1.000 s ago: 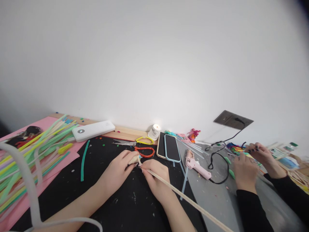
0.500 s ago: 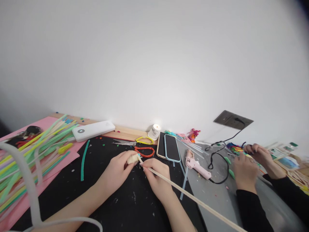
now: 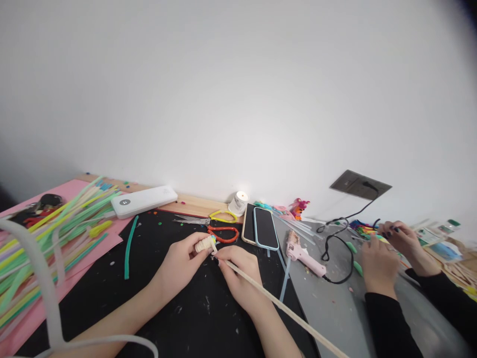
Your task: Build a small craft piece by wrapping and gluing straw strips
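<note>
Between the thumb and fingers of my left hand (image 3: 183,258) is a small cream coil (image 3: 203,244), wound in ridges, with a bit of blue and yellow at its end. My right hand (image 3: 240,276) pinches a long cream pipe cleaner (image 3: 276,299) close to that coil. Its short end reaches up to the coil's right side, while the long tail runs over my right wrist toward the lower right. Just beyond my fingers lie scissors (image 3: 223,234) with one red and one yellow handle. A teal pipe cleaner (image 3: 130,248) rests left of my left hand.
Many coloured pipe cleaners (image 3: 55,238) cover pink paper at left. A white power bank (image 3: 144,201), a paper cup (image 3: 238,203), two phones (image 3: 266,228) and a pink glue gun (image 3: 303,256) with a black cord stand along the back. At right, another person's hands (image 3: 380,263) work.
The pipe cleaner's tail has swung down and left, and its short end now stands up against the coil. My hands have shifted slightly left. The other person's far hand has moved slightly.
</note>
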Action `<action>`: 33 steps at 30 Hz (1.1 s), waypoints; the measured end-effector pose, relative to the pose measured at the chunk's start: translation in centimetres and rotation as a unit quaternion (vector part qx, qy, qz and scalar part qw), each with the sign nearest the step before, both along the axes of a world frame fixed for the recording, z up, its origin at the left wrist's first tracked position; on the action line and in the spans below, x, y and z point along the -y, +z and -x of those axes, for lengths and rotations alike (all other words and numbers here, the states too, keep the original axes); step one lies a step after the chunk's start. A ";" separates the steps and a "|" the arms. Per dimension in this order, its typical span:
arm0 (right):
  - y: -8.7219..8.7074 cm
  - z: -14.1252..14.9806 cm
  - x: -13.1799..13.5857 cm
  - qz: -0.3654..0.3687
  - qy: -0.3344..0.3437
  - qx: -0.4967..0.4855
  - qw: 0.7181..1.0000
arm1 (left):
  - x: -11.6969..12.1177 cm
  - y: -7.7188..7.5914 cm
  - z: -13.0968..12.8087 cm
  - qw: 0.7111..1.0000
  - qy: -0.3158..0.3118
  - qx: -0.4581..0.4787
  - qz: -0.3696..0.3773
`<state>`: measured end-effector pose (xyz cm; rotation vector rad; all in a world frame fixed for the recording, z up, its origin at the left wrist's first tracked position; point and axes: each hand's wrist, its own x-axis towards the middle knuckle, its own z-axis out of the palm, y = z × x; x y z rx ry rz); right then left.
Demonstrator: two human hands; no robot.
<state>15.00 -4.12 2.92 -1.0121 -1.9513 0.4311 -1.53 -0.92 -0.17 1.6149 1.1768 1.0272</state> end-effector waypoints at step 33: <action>-0.5 -0.3 -0.8 0.083 -0.039 -0.091 0.992 | -0.2 0.6 0.0 0.971 -0.067 0.165 0.160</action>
